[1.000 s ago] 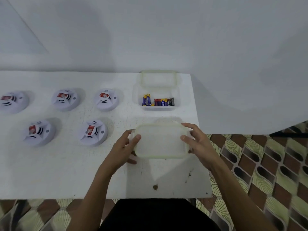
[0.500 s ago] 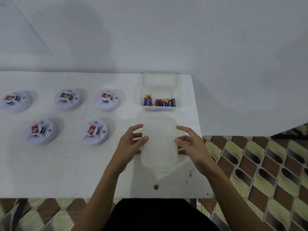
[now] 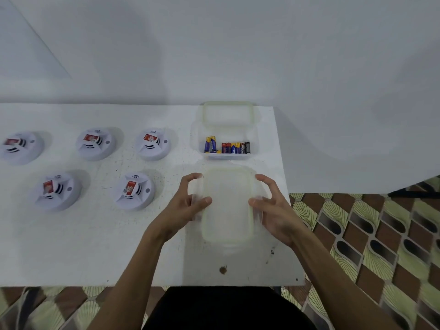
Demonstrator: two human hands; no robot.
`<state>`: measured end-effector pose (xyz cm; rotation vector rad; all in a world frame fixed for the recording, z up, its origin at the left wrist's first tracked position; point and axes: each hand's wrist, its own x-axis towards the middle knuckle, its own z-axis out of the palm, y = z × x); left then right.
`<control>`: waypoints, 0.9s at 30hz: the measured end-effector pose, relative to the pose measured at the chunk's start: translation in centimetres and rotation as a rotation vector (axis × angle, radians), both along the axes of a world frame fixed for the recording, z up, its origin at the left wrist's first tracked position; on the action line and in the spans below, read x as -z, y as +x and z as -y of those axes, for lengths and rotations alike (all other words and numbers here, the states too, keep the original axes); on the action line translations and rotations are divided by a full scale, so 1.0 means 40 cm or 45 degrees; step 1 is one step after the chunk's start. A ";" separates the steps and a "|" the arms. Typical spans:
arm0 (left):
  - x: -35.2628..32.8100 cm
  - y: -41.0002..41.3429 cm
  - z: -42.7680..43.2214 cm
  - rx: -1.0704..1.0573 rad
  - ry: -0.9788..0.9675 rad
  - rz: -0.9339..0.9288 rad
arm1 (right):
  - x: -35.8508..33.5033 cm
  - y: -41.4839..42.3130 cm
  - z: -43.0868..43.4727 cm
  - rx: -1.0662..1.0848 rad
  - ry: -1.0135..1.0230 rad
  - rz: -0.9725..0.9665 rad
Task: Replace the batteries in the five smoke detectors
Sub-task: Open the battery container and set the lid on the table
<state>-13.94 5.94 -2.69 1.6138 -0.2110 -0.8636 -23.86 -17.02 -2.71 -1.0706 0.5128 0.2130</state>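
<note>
Five white round smoke detectors lie on the white table [image 3: 71,246]: three in the back row [image 3: 20,147], [image 3: 95,144], [image 3: 153,144] and two in front [image 3: 57,191], [image 3: 134,191]. An open clear box [image 3: 228,156] at the back right holds several batteries [image 3: 227,147]. In front of it sits a translucent lidded container [image 3: 227,210], long side pointing away from me. My left hand [image 3: 183,208] grips its left side clip and my right hand [image 3: 273,210] grips its right side clip, both thumbs on the lid.
A loose lid [image 3: 228,114] lies behind the battery box against the wall. The table's right edge runs just past my right hand, with patterned floor [image 3: 369,234] beyond. A small brown spot [image 3: 223,270] marks the table near me.
The lidded container has been turned from crosswise to lengthwise and set down nearer me. My hands have shifted from its ends to its side clips.
</note>
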 end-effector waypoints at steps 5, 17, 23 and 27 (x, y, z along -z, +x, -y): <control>0.004 0.000 -0.004 -0.020 0.038 0.048 | -0.006 -0.029 -0.033 -0.060 -0.290 -0.051; -0.001 0.093 0.026 0.009 0.259 0.536 | -0.049 -0.046 -0.015 -0.190 -0.557 -0.111; -0.003 0.045 -0.039 -0.028 0.256 0.266 | -0.036 -0.012 0.016 0.190 -0.906 -0.030; -0.011 0.010 -0.047 0.020 0.187 0.212 | -0.026 -0.018 0.014 0.088 -0.966 0.025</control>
